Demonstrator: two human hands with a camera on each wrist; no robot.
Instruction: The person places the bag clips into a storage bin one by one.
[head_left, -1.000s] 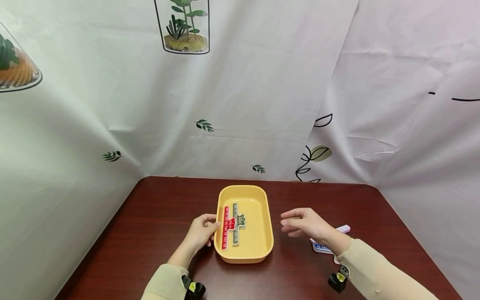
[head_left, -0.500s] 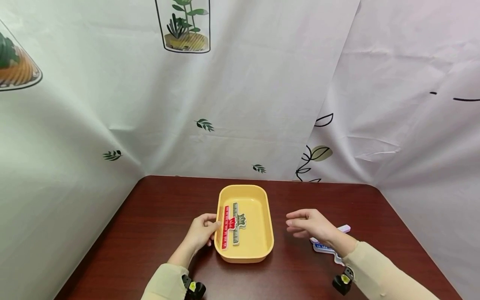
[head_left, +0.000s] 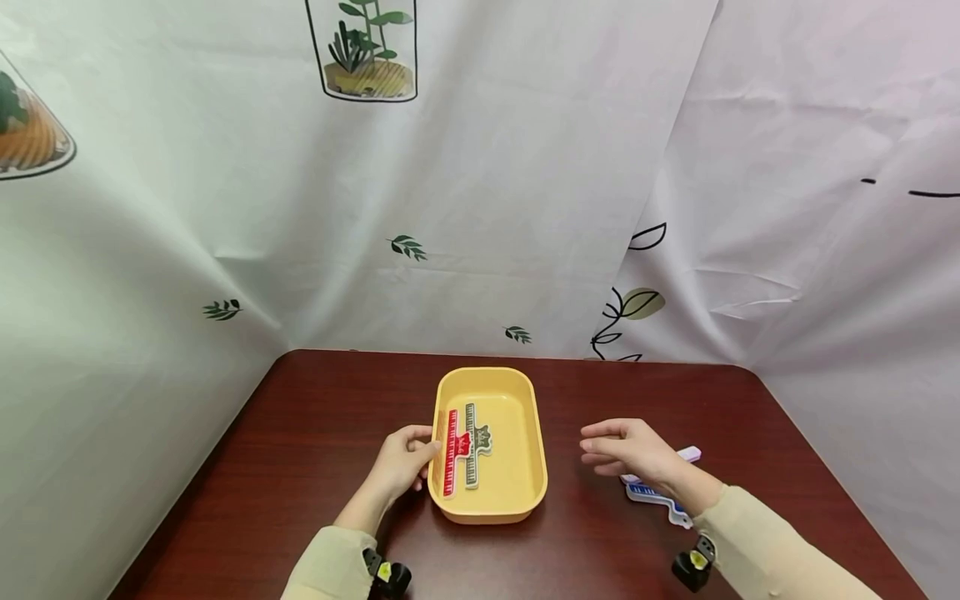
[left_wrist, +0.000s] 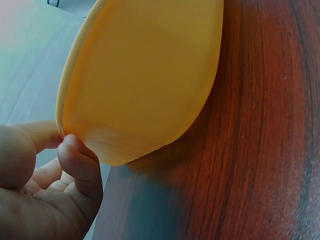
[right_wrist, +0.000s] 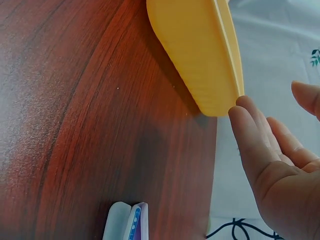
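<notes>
A yellow rectangular tray (head_left: 516,467) stands on the table. My left hand (head_left: 397,465) pinches its left rim; thumb and fingertips meet on that edge in the left wrist view. Inside, along the left side, lie a red T-shaped clip (head_left: 451,458) and a grey-green one (head_left: 471,458), both with stripes like piano keys and a small animal-shaped tab. To the tray's right, my right hand (head_left: 633,454) hovers with fingers extended and holds nothing. Under its wrist lie a blue-and-white clip (head_left: 647,492) and a pale purple one (head_left: 689,454), partly hidden by the forearm.
The dark red wooden table (head_left: 315,433) has its back edge against a white cloth (head_left: 487,183) printed with plants. More cloth hangs along both sides. A small black camera (head_left: 392,580) sits at the left wrist, another camera (head_left: 693,562) at the right.
My right hand has drawn back to the right, away from the tray, a short way. The left hand, the tray and the clips have stayed in place.
</notes>
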